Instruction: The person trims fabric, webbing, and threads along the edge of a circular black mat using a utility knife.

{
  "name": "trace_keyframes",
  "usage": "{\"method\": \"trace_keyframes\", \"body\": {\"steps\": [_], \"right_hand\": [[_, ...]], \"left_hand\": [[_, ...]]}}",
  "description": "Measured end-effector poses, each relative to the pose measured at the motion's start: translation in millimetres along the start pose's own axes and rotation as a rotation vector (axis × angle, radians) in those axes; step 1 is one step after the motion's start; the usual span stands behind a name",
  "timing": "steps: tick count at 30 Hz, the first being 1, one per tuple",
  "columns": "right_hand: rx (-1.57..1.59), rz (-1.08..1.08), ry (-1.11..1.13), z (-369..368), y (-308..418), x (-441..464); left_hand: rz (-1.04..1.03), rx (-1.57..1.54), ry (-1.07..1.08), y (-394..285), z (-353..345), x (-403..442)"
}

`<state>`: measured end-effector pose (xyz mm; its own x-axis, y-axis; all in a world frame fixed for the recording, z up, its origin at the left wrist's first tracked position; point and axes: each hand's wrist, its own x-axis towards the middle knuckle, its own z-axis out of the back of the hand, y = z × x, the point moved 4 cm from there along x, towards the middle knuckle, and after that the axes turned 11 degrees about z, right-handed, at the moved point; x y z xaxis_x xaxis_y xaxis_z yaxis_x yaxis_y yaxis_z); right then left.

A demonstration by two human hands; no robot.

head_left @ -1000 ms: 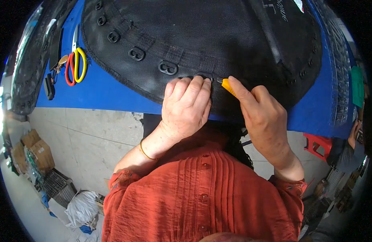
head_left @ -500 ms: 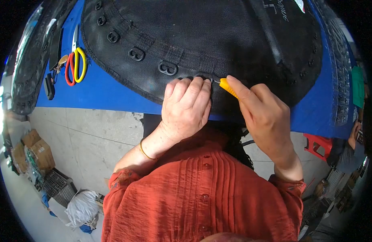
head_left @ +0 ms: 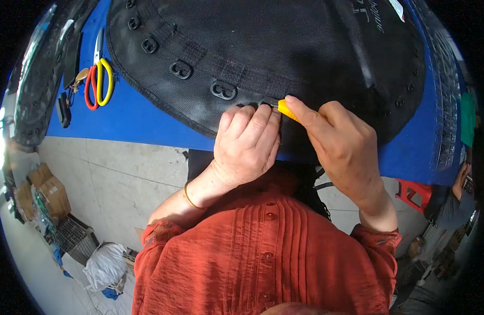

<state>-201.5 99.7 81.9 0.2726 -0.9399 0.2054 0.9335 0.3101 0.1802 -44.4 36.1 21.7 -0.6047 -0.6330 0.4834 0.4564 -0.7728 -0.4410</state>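
Head view, the one feed I have.

Item: black mesh sheet (head_left: 242, 42), curved rim, spread flat on the blue tabletop (head_left: 163, 126), its near edge in front of the person. I would rate it light for its breadth, soft and floppy, with a slight grip from the weave; it should sag if lifted from one spot. Best hold, in my judgement: the bound rim, or flat pressure beside a fitting.

Item: black plastic fittings, a row along the rim; the clearest is the slotted buckle (head_left: 223, 90). I judge them hard, smooth and apt to skid under a tool, so they want bracing from behind.

Item: left hand (head_left: 247, 144), fingers side by side and curled down on the sheet just right of that buckle. Tips hidden; I cannot tell whether they pinch or only press.

Item: right hand (head_left: 344, 144), closed around a yellow-handled tool (head_left: 289, 111), its thumb along the handle. The tool's metal end points at the left fingertips; contact is too small for me to confirm. I would expect the handle to sit firm and light.

Item: scissors (head_left: 99, 84), red and yellow handles, lying well apart to the left.
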Motion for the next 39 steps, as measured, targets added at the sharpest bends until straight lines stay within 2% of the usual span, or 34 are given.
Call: {"method": "trace_keyframes", "body": {"steps": [39], "right_hand": [[-0.054,-0.192,-0.013,-1,16,-21]], "left_hand": [[0.015,-0.009,0.009,0,2,3]]}}
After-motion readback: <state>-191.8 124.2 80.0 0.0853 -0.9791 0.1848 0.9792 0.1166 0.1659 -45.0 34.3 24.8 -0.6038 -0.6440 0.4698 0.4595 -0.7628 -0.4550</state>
